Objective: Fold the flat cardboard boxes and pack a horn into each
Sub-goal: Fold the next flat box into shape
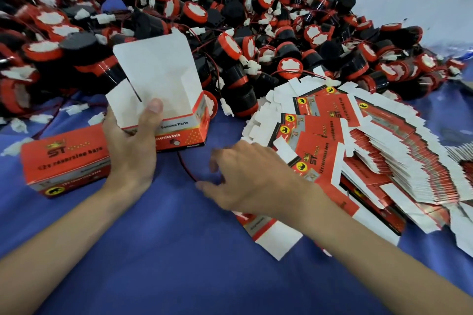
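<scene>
Horn pile [230, 28] behind, flat boxes [371, 151] right

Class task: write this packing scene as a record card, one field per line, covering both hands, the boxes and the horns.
left hand: grips open box, flap up
right hand: fingers loose, blurred, over blue cloth
closed box: lies left of open box
flat boxes: fanned stack on right
horns: heaped behind
</scene>
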Action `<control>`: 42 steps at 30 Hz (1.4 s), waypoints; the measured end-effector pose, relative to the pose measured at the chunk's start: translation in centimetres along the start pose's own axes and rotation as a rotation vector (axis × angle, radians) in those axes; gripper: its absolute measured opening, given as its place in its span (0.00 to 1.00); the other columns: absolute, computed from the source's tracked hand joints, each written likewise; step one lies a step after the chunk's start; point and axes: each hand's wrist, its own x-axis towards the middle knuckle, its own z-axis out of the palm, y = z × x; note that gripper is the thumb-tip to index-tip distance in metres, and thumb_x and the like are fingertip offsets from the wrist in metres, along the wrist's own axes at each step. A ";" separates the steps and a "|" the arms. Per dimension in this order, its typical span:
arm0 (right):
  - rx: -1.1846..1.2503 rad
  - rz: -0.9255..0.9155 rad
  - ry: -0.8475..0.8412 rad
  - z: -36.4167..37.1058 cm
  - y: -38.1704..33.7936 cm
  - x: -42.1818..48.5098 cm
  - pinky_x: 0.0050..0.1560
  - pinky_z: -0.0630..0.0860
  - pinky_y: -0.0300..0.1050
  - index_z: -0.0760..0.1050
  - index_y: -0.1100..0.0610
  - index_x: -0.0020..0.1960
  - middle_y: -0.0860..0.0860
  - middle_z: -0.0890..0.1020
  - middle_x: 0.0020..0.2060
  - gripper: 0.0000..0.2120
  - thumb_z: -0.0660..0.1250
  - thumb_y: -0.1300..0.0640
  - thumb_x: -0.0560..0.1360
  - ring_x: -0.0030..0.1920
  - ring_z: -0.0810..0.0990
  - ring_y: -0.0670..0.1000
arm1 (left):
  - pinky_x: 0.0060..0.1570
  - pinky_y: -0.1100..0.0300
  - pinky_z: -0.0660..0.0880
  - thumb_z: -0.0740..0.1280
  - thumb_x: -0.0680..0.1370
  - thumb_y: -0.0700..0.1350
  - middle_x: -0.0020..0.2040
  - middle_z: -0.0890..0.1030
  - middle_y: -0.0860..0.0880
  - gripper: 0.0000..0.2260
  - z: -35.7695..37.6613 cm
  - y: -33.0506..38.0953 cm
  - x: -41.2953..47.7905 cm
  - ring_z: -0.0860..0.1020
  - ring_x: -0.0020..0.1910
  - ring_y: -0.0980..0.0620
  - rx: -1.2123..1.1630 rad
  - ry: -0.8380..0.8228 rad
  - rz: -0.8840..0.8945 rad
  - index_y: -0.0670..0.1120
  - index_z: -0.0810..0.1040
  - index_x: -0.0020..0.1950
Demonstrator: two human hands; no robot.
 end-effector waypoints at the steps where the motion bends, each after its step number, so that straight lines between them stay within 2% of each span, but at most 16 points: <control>1: -0.020 0.009 0.018 0.5 -0.3 -0.1 0.37 0.62 0.46 0.72 0.57 0.53 0.53 0.78 0.46 0.19 0.59 0.41 0.77 0.46 0.77 0.58 | 0.41 0.71 0.74 0.67 0.68 0.57 0.42 0.83 0.66 0.14 0.0 0.0 0.0 0.81 0.44 0.65 -0.014 0.005 0.001 0.54 0.75 0.51; 6: -0.182 0.000 -0.043 2.2 -1.9 0.6 0.34 0.56 0.43 0.75 0.57 0.54 0.53 0.78 0.52 0.12 0.54 0.54 0.81 0.52 0.77 0.58 | 0.42 0.70 0.75 0.66 0.68 0.56 0.41 0.83 0.66 0.07 0.0 0.0 -0.2 0.81 0.44 0.65 -0.055 -0.022 0.000 0.61 0.82 0.43; 9: 0.073 0.117 -0.077 -0.6 0.4 0.6 0.38 0.61 0.45 0.66 0.54 0.41 0.50 0.71 0.36 0.11 0.54 0.52 0.80 0.40 0.72 0.55 | 0.42 0.67 0.75 0.66 0.68 0.56 0.40 0.83 0.64 0.09 -0.2 0.1 -0.3 0.81 0.44 0.63 -0.059 -0.056 0.009 0.56 0.80 0.45; 12: 0.388 0.237 0.061 -4.8 4.1 -0.7 0.26 0.62 0.35 0.62 0.54 0.32 0.45 0.68 0.25 0.14 0.56 0.54 0.76 0.24 0.66 0.44 | 0.41 0.71 0.74 0.65 0.70 0.56 0.42 0.82 0.63 0.15 -0.3 0.4 -0.9 0.80 0.44 0.66 0.032 -0.167 0.075 0.50 0.76 0.52; 15: 0.209 0.362 -0.004 -7.3 8.8 -3.5 0.29 0.63 0.33 0.64 0.57 0.30 0.47 0.68 0.24 0.17 0.55 0.47 0.71 0.25 0.66 0.43 | 0.40 0.76 0.72 0.68 0.67 0.57 0.47 0.78 0.58 0.27 0.2 0.5 -1.3 0.77 0.44 0.73 0.133 -0.289 0.035 0.44 0.70 0.60; 17: -0.184 0.513 -0.177 -7.2 11.2 -5.2 0.41 0.75 0.47 0.71 0.57 0.36 0.52 0.76 0.34 0.18 0.56 0.43 0.72 0.38 0.76 0.52 | 0.43 0.77 0.71 0.69 0.64 0.60 0.50 0.74 0.57 0.30 0.7 0.6 -1.5 0.75 0.46 0.75 0.154 -0.443 0.039 0.47 0.67 0.59; 19: -0.357 0.477 -0.050 -6.0 11.8 -5.9 0.54 0.73 0.52 0.77 0.56 0.52 0.54 0.78 0.51 0.16 0.60 0.46 0.75 0.54 0.76 0.58 | 0.45 0.78 0.69 0.72 0.62 0.65 0.52 0.71 0.58 0.31 0.8 0.3 -1.8 0.73 0.50 0.76 0.199 -0.598 0.117 0.52 0.64 0.56; 21: -0.126 0.310 0.158 -4.3 10.4 -5.6 0.58 0.70 0.52 0.73 0.58 0.63 0.55 0.76 0.59 0.24 0.58 0.43 0.76 0.60 0.74 0.57 | 0.48 0.80 0.68 0.70 0.63 0.69 0.57 0.69 0.64 0.33 0.9 -0.1 -2.0 0.69 0.54 0.78 0.278 -0.705 0.189 0.55 0.61 0.59; 23: 0.020 0.236 0.133 -2.5 8.6 -5.1 0.58 0.69 0.50 0.66 0.55 0.71 0.54 0.74 0.63 0.34 0.50 0.34 0.75 0.62 0.72 0.54 | 0.54 0.76 0.68 0.69 0.65 0.71 0.62 0.66 0.72 0.37 0.9 -0.4 -2.0 0.67 0.61 0.74 0.286 -0.780 0.209 0.62 0.55 0.66; 26: 0.009 0.257 0.086 -0.8 7.7 -4.6 0.50 0.69 0.47 0.59 0.53 0.74 0.53 0.73 0.63 0.39 0.48 0.28 0.73 0.52 0.75 0.52 | 0.56 0.70 0.70 0.65 0.70 0.70 0.66 0.64 0.61 0.36 0.7 -0.8 -1.6 0.68 0.64 0.65 0.265 -0.800 0.272 0.66 0.48 0.71; 29: 0.170 0.256 0.170 -1.1 8.4 -4.5 0.44 0.73 0.46 0.63 0.50 0.65 0.51 0.76 0.57 0.32 0.52 0.28 0.71 0.42 0.76 0.48 | 0.54 0.64 0.73 0.62 0.76 0.63 0.65 0.61 0.72 0.25 0.5 -1.2 -1.4 0.67 0.61 0.72 0.365 -0.820 0.397 0.64 0.53 0.68; 32: 0.301 0.234 0.085 -1.5 8.8 -5.2 0.39 0.74 0.43 0.56 0.42 0.57 0.51 0.79 0.51 0.23 0.50 0.27 0.71 0.37 0.77 0.42 | 0.45 0.55 0.75 0.62 0.71 0.62 0.56 0.67 0.74 0.18 0.3 -1.3 -1.6 0.72 0.51 0.70 0.493 -0.824 0.270 0.71 0.58 0.56; 35: 0.425 0.198 0.038 -1.8 8.6 -5.7 0.35 0.77 0.48 0.56 0.43 0.51 0.51 0.81 0.44 0.20 0.53 0.29 0.72 0.32 0.79 0.46 | 0.43 0.45 0.79 0.65 0.68 0.63 0.52 0.72 0.72 0.18 0.1 -1.3 -1.7 0.76 0.49 0.63 0.412 -0.840 0.113 0.73 0.58 0.50; 37: 0.432 0.167 0.044 -2.3 8.4 -5.9 0.30 0.74 0.40 0.57 0.41 0.50 0.44 0.81 0.38 0.19 0.57 0.30 0.69 0.29 0.76 0.43 | 0.42 0.43 0.79 0.67 0.68 0.62 0.51 0.73 0.73 0.18 0.1 -1.1 -1.7 0.76 0.50 0.64 0.369 -0.840 0.080 0.71 0.58 0.48; 39: 0.491 0.167 0.091 -2.8 8.2 -6.1 0.37 0.76 0.35 0.57 0.39 0.50 0.37 0.78 0.44 0.20 0.61 0.30 0.67 0.37 0.79 0.38 | 0.42 0.44 0.80 0.68 0.68 0.62 0.51 0.74 0.72 0.19 0.2 -1.0 -1.7 0.77 0.50 0.63 0.350 -0.837 0.063 0.69 0.58 0.47; 42: 0.671 0.101 0.292 -4.1 7.6 -6.0 0.53 0.80 0.45 0.58 0.34 0.54 0.42 0.74 0.59 0.22 0.69 0.38 0.69 0.58 0.78 0.44 | 0.40 0.57 0.79 0.69 0.68 0.63 0.51 0.74 0.71 0.20 0.4 -0.9 -1.6 0.77 0.49 0.65 0.354 -0.824 0.107 0.68 0.58 0.48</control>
